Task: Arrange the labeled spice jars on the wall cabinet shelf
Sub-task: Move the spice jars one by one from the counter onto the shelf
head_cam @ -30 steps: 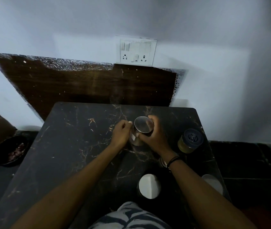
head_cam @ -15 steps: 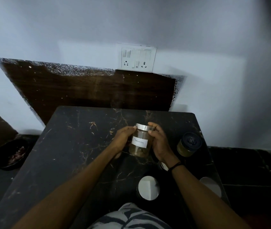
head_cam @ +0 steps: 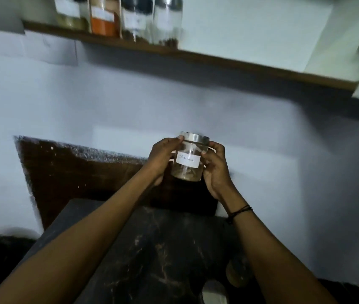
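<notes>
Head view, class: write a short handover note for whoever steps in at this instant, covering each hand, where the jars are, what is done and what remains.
Left hand and right hand grip the labelled jar from either side, upright, in the air above the dark table.
Done: four jars stand at the left end of the shelf.
Left: set this jar on the shelf; more jars, such as the white-lidded one, wait on the table.

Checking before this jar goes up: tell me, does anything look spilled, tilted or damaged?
Nothing spilled. The labeled jar, lid on, is upright between the left hand and right hand. The jars on the shelf stand upright. Only the dark board against the wall has a ragged, chipped edge.
</notes>
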